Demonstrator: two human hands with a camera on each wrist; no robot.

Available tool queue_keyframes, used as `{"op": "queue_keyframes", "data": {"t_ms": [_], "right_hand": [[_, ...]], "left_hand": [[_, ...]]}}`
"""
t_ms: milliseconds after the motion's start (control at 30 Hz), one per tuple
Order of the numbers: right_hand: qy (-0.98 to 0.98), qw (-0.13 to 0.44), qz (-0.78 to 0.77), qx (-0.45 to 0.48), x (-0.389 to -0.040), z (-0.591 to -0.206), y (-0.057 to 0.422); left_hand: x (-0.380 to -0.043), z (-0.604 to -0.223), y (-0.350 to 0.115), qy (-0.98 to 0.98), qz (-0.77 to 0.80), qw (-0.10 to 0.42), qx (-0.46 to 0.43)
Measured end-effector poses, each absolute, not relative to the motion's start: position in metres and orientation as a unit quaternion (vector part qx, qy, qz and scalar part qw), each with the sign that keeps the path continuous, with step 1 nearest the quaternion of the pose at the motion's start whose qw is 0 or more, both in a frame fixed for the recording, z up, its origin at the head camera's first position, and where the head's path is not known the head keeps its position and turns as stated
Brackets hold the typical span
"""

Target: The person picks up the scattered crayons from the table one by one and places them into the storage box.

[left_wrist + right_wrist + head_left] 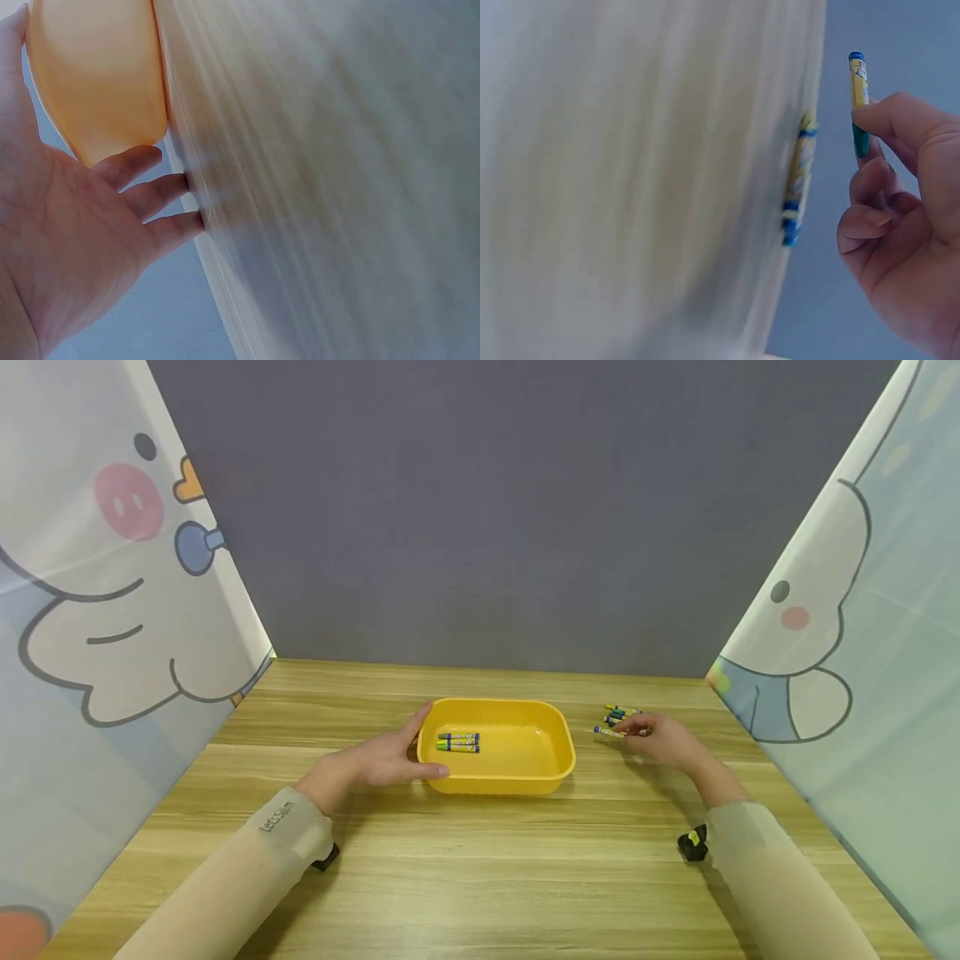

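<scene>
My left hand point(390, 756) rests against the left end of a yellow plastic basin point(498, 786). Its thumb and forefinger are spread straight along the basin's rim; in the left wrist view the other fingers point(154, 196) extend loosely below the basin's end. Inside the basin, several crayons point(459, 742) in yellow-and-blue wrappers lie side by side at the left. To the basin's right, my right hand point(663, 742) pinches a green-tipped crayon point(860, 82) between thumb and forefinger, lifted off the table. Close by lies a small group of loose crayons point(622, 710), partly hidden by the hand.
The wood-grain table point(487, 877) carries the basin and crayons. A dark grey panel point(487, 527) stands along the table's back edge. Cartoon-printed sheets hang at the left point(120, 610) and right point(862, 610) sides.
</scene>
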State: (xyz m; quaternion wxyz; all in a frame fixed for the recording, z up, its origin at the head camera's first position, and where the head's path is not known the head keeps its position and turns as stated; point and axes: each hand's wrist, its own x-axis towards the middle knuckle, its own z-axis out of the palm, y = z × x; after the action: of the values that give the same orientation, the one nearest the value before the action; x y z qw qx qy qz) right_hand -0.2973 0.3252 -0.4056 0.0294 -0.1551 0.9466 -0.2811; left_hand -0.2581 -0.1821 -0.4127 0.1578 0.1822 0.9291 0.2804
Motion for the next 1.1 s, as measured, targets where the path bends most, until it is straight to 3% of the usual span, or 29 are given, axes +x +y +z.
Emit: {"op": "queue_keyframes", "data": {"t_ms": [233, 600, 1100], "right_hand": [[0.942, -0.004, -0.289, -0.172, -0.298, -0.387, 0.296], [0.924, 0.013, -0.328, -0.195, -0.297, -0.365, 0.232], [0.902, 0.054, -0.347, -0.253, -0.3, -0.385, 0.138]], "left_hand": [[-0.258, -0.412, -0.182, 0.928, 0.282, 0.164, 0.179], [-0.259, -0.413, -0.181, 0.929, 0.28, 0.166, 0.179], [-0.259, -0.411, -0.182, 0.927, 0.282, 0.163, 0.186]]}}
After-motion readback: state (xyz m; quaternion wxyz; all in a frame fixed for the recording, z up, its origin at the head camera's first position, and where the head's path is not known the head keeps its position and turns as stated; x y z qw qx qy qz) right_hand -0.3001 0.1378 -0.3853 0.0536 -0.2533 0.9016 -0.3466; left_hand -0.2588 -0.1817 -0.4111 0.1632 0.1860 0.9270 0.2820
